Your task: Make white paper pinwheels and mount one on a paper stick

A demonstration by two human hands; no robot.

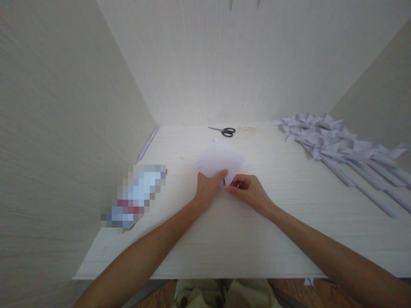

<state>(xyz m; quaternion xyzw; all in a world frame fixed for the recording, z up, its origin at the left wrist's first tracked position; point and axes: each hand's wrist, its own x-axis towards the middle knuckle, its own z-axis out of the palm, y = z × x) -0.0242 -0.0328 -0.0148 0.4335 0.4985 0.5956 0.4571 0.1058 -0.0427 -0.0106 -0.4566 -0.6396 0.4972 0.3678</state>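
A white sheet of paper (221, 158) lies near the middle of the white table (224, 239). My left hand (208, 188) grips its near edge, thumb on top. My right hand (248, 190) is just to the right, fingers curled and pinching the sheet's near corner, where a small red mark shows between the two hands. What that red thing is I cannot tell.
Black-handled scissors (224, 131) lie at the back of the table. A heap of white paper pinwheels on rolled sticks (337, 147) fills the right side. A blurred-out object (136, 196) lies at the left. A ruler-like strip (148, 142) rests along the left wall. Walls enclose three sides.
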